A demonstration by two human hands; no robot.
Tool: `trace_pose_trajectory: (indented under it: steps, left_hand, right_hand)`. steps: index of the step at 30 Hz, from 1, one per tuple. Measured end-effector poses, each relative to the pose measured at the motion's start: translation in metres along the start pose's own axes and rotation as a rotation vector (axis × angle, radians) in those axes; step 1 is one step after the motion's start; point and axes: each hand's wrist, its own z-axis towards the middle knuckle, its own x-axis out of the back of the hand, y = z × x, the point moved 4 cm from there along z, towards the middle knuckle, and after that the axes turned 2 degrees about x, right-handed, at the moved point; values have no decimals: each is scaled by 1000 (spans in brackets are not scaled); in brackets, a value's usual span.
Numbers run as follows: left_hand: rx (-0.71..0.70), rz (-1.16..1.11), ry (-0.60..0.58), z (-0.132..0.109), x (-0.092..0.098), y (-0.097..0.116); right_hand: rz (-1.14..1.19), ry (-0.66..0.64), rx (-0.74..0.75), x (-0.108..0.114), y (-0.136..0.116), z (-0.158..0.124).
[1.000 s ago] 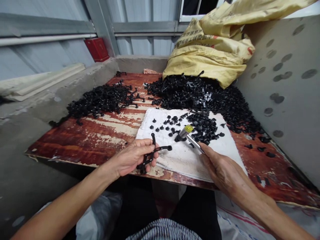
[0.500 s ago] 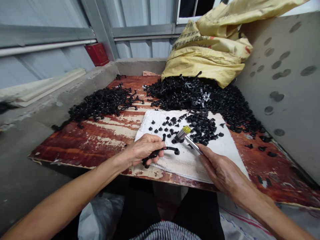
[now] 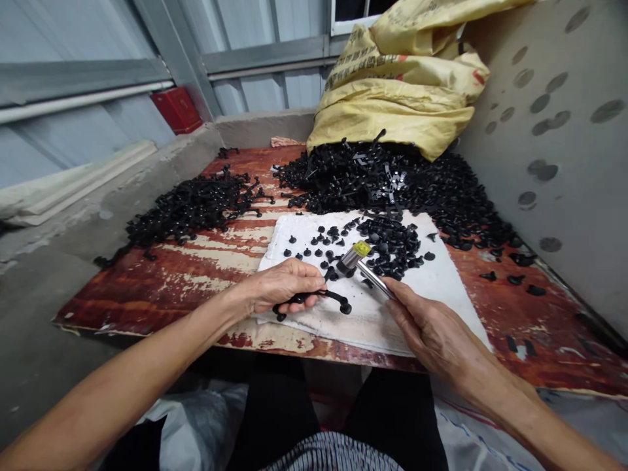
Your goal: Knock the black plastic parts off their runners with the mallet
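My left hand [image 3: 289,286] is closed around several black strip parts [image 3: 336,296] with round ends, one of them sticking out to the right over the white cloth [image 3: 343,327]. My right hand [image 3: 422,314] grips the metal handle of a small hammer [image 3: 375,279]. The hammer's head, with a yellow face on top, is just above and right of my left hand. Round black knobs [image 3: 395,242] lie heaped on the cloth behind the hammer, and several single ones stand left of that heap.
A pile of black strips [image 3: 189,206] lies on the left of the red-brown table [image 3: 161,288]. At the back, a yellow sack [image 3: 392,108] spills more black parts [image 3: 363,173]. A spotted grey panel [image 3: 544,150] borders the right side. A red box [image 3: 176,110] stands at the back left.
The view has shifted slightly. The strips in my left hand have turned a little, and the upright end seen above my fingers now leans to the right, near the hammer head.
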Motion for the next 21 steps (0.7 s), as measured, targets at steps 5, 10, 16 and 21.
trace_pose_trajectory:
  steps: [5,10,16,21]
  left_hand:
    - [-9,10,10,2,-1,1]
    - [-21,14,8,5,0,-1]
    - [-36,17,-5,6,1,-3]
    - [-29,27,-3,6,0,-3]
  right_hand:
    - [20,24,12,2,0,0]
    - [-10,57,38,4,-1,1]
    - [20,44,26,3,0,0]
    - [39,13,4,2,1,0]
